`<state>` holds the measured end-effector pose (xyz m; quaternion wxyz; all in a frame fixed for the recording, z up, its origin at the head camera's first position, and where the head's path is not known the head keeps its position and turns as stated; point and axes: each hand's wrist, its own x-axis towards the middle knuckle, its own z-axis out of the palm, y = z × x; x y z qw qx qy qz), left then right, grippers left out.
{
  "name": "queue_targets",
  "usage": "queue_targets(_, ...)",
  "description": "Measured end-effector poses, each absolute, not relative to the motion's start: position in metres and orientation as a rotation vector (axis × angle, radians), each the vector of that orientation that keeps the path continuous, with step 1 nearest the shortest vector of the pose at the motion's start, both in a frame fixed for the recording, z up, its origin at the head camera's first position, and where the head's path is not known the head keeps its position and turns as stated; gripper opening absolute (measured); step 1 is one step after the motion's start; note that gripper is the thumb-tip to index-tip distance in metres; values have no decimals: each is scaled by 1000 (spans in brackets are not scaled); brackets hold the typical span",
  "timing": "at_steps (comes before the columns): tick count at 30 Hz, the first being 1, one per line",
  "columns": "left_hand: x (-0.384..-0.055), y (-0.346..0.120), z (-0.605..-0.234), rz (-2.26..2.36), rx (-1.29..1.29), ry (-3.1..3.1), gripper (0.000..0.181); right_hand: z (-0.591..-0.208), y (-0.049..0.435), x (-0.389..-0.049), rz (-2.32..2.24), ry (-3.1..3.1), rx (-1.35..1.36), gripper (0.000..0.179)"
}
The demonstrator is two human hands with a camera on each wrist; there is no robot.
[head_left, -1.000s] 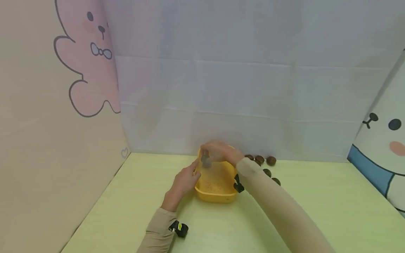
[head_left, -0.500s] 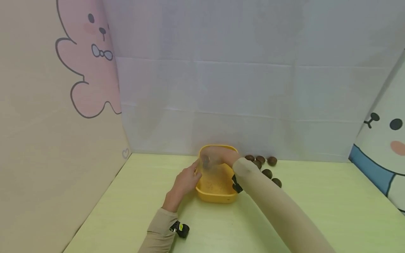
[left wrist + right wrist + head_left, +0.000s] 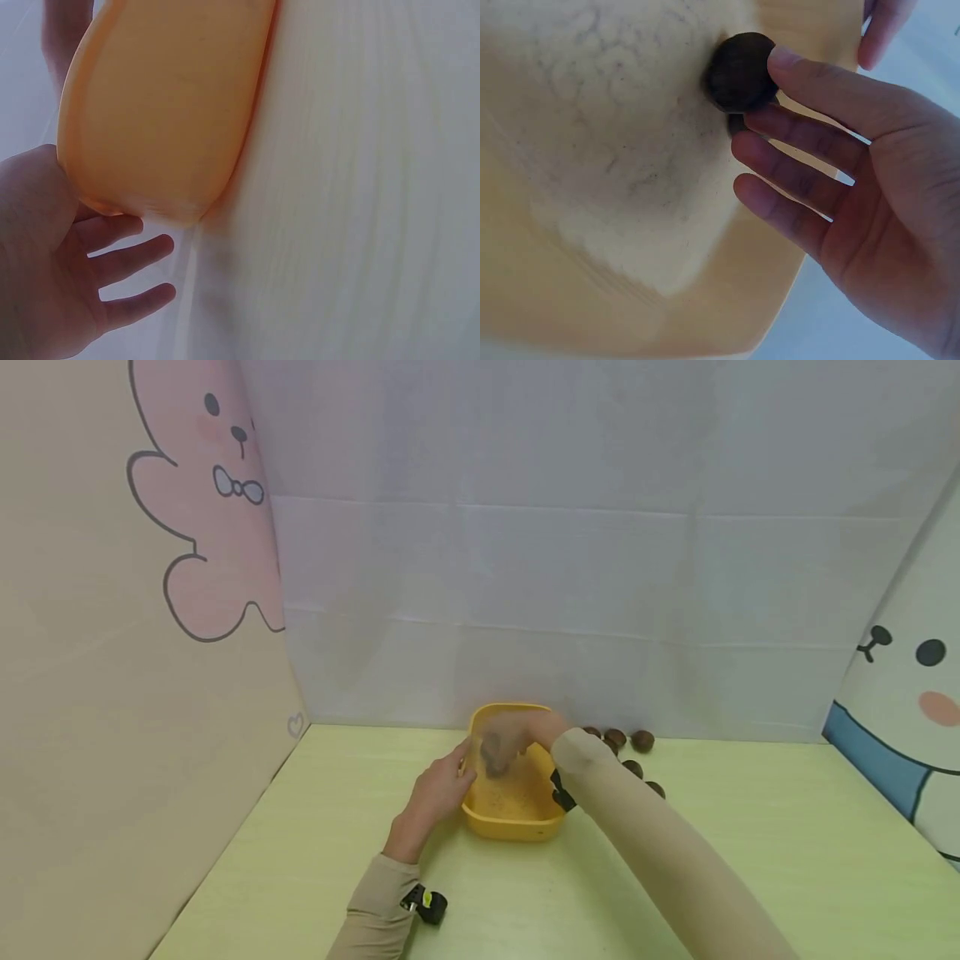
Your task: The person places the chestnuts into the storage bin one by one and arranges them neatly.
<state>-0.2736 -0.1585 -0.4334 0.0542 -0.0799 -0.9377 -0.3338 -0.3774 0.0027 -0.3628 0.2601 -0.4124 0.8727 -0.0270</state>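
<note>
A yellow plastic tub (image 3: pixel 513 830) sits on the table near the back wall. My left hand (image 3: pixel 441 787) holds its left rim; in the left wrist view the tub's outer side (image 3: pixel 172 105) shows, with several fingers extended beneath its corner. Inside the tub, my right hand (image 3: pixel 855 165) pinches a dark round chestnut (image 3: pixel 739 73) between thumb and fingertips. Another dark piece (image 3: pixel 737 124), mostly hidden, lies just behind it. The tub's inside bears small dark specks. In the head view the right hand (image 3: pixel 521 728) is blurred.
Several brown chestnuts (image 3: pixel 642 741) lie on the pale green table (image 3: pixel 750 827) right of the tub, partly hidden by the right sleeve (image 3: pixel 660 843). A white cloth wall (image 3: pixel 480 568) stands close behind; side walls with cartoon animals flank the table.
The right hand has shifted slightly lower inside the tub, and the dark chestnut with it. The left hand and the tub stay in place.
</note>
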Motion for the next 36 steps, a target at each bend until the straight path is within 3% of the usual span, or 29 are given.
queue_targets(6,-273,-159,-433,-1015,-247,-2851,59,-360,3,-376,-127,2333,-1149,12)
queue_targets(12,-273,-158,-431,-1033,-247,-2849,60,-368,-4,-381,104,2368,-1187,4)
queue_targets(15,-274,-158,-432,-1046,-244,-2861,60,-375,-5,-386,189,2406,-1215,22)
queue_targets(18,-275,-158,-433,-1043,-241,-2871,60,-376,-5,-385,189,2419,-1229,28)
queue_targets(22,-273,-160,-432,-1026,-226,-2873,60,-370,-1,-379,75,2425,-1195,4)
queue_targets(28,-273,-160,-430,-1032,-234,-2877,59,-356,15,-372,-147,2488,-1049,43)
queue_targets(36,-273,-158,-431,-1048,-232,-2879,59,-344,32,-369,-146,2537,-1177,30)
